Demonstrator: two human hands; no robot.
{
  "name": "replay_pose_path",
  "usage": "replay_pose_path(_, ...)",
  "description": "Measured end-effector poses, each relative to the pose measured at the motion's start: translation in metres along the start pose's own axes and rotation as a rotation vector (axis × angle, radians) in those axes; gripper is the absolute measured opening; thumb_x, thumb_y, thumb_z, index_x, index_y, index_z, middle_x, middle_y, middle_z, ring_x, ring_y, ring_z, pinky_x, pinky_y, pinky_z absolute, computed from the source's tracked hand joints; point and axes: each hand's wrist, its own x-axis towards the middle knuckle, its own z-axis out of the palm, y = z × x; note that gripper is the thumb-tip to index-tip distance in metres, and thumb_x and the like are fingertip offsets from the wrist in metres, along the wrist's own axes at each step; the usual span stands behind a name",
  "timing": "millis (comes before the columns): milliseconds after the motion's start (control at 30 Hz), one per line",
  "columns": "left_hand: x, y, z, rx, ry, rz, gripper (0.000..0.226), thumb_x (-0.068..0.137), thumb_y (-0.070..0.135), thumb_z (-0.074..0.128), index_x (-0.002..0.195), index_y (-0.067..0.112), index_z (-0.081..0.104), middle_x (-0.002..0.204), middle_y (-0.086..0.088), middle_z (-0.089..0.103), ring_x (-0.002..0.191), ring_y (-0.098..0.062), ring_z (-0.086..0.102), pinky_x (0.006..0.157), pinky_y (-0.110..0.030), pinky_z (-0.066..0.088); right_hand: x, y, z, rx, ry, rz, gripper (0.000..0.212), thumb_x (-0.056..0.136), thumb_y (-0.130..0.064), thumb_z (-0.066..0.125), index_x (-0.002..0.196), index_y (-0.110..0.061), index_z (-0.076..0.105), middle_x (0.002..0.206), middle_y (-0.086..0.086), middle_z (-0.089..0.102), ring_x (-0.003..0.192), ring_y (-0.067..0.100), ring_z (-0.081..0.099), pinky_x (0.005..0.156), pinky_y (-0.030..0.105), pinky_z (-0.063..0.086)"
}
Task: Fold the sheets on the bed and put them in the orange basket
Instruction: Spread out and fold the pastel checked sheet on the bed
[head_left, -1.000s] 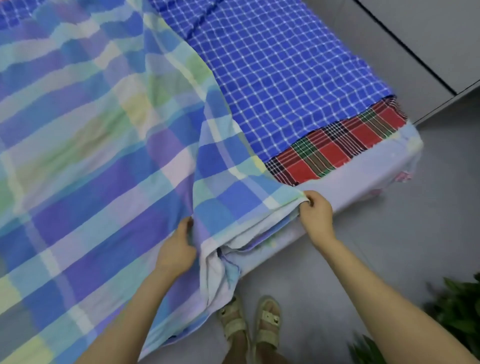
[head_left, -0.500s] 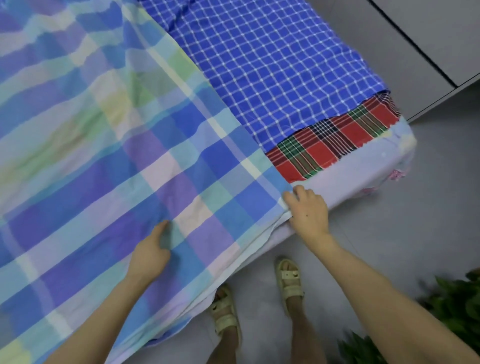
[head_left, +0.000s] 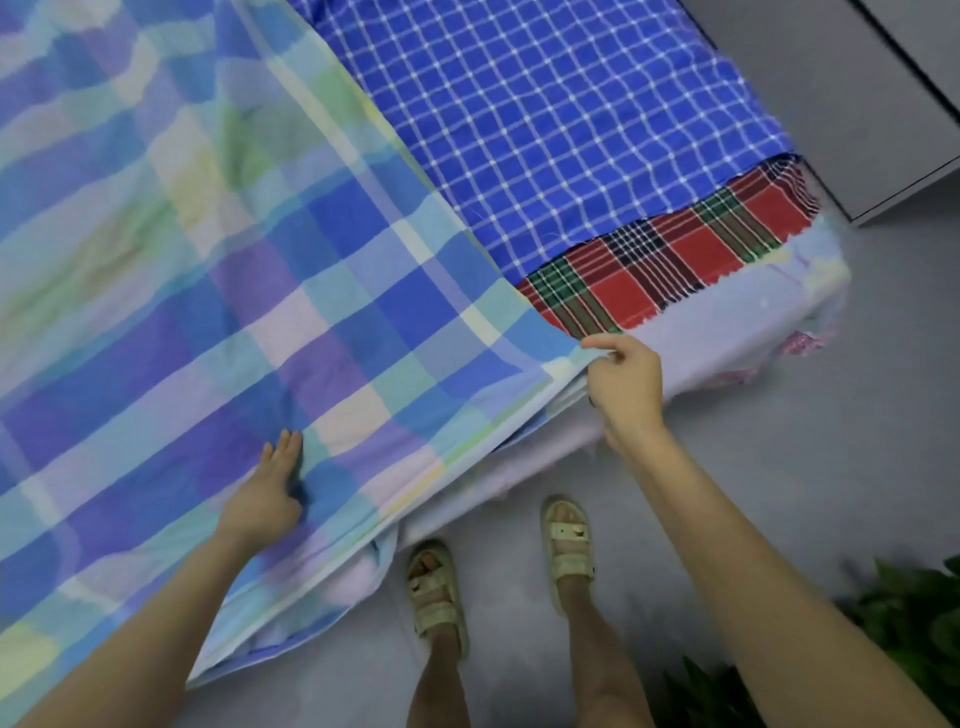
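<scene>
Pastel plaid sheet (head_left: 260, 312) spread across the bed (head_left: 727, 332), layers showing along its near edge, left grip (head_left: 265, 499) released, pressed flat on it, right grip (head_left: 626, 384) pinching its corner at the bed's edge, blue checked sheet (head_left: 545, 119) and red tartan cloth (head_left: 675, 260) just beside.

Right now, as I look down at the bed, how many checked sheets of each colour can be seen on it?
pastel blue-and-purple checked sheet: 1
dark blue sheet with white grid: 1
red tartan sheet: 1
Total: 3
</scene>
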Motion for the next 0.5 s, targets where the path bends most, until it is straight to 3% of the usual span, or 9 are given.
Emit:
replay_pose_path(67,-0.005,0.011,-0.010,-0.001,-0.006,-0.015,0.075,0.085,-0.010,0.043,0.150,0.012,0.014,0.158,-0.003,0.006,0.146,-0.021,0.008,0.110,-0.033,0.024,-0.019,-0.039,-0.018,-0.250,-0.103,-0.301,0.028,0.079,0.002,0.050,0.094,-0.014,0.067,0.086,-0.002,0.062,0.077,0.015,0.054,0.071,0.026,0.042)
replay_pose_path(133,-0.020,0.037,-0.022,-0.114,0.069,-0.006,0.053,0.090,0.000,0.048,0.141,0.010,0.039,0.151,-0.009,0.033,0.138,-0.026,0.031,0.107,-0.033,0.028,-0.030,-0.076,-0.022,-0.471,-0.158,-0.549,0.026,0.080,-0.001,0.054,0.101,-0.009,0.067,0.086,-0.002,0.063,0.079,0.018,0.056,0.070,0.027,0.041)
replay_pose_path(200,-0.052,0.075,-0.032,-0.354,0.185,0.120,0.028,0.093,0.025,0.054,0.122,0.026,0.058,0.132,0.003,0.054,0.123,-0.018,0.049,0.099,-0.029,0.035,-0.031,-0.101,-0.011,-0.597,-0.225,-0.628,0.028,0.080,-0.001,0.053,0.106,-0.008,0.064,0.092,0.006,0.066,0.080,0.024,0.058,0.069,0.032,0.046)
replay_pose_path(233,-0.071,0.097,-0.038,-0.433,0.209,0.199,0.027,0.090,0.044,0.054,0.115,0.036,0.057,0.124,0.012,0.057,0.116,-0.010,0.052,0.095,-0.026,0.036,-0.031,-0.111,-0.003,-0.618,-0.265,-0.632,0.030,0.080,0.000,0.053,0.107,-0.008,0.063,0.096,0.010,0.066,0.080,0.026,0.058,0.070,0.035,0.048)
replay_pose_path(300,-0.094,0.135,-0.042,-0.332,0.261,0.329,0.058,0.073,0.070,0.048,0.122,0.039,0.052,0.117,0.020,0.053,0.109,-0.003,0.048,0.091,-0.026,0.038,-0.035,-0.125,0.016,-0.594,-0.323,-0.656,0.033,0.080,0.003,0.051,0.110,-0.009,0.061,0.103,0.012,0.065,0.086,0.029,0.058,0.072,0.035,0.048)
replay_pose_path(367,-0.098,0.161,-0.043,-0.147,0.405,0.365,0.067,0.070,0.069,0.055,0.123,0.029,0.051,0.110,0.013,0.053,0.100,-0.009,0.049,0.078,-0.028,0.039,-0.046,-0.137,0.027,-0.517,-0.350,-0.686,0.035,0.080,0.003,0.051,0.110,-0.010,0.061,0.099,0.011,0.064,0.080,0.027,0.057,0.065,0.031,0.043)
replay_pose_path(433,-0.091,0.181,-0.058,-0.153,0.543,0.308,0.036,0.080,0.047,0.065,0.098,0.018,0.055,0.088,0.006,0.054,0.081,-0.017,0.050,0.062,-0.028,0.032,-0.056,-0.141,0.032,-0.423,-0.356,-0.718,0.035,0.079,0.004,0.051,0.109,-0.011,0.059,0.077,0.004,0.056,0.057,0.017,0.043,0.051,0.028,0.030)
replay_pose_path(500,-0.081,0.187,-0.077,-0.252,0.579,0.317,0.024,0.086,0.027,0.061,0.076,0.009,0.050,0.065,-0.001,0.051,0.065,-0.023,0.048,0.055,-0.032,0.027,-0.058,-0.137,0.033,-0.290,-0.291,-0.697,0.032,0.081,0.002,0.053,0.109,-0.011,0.057,0.063,-0.007,0.041,0.052,0.009,0.034,0.049,0.028,0.023)
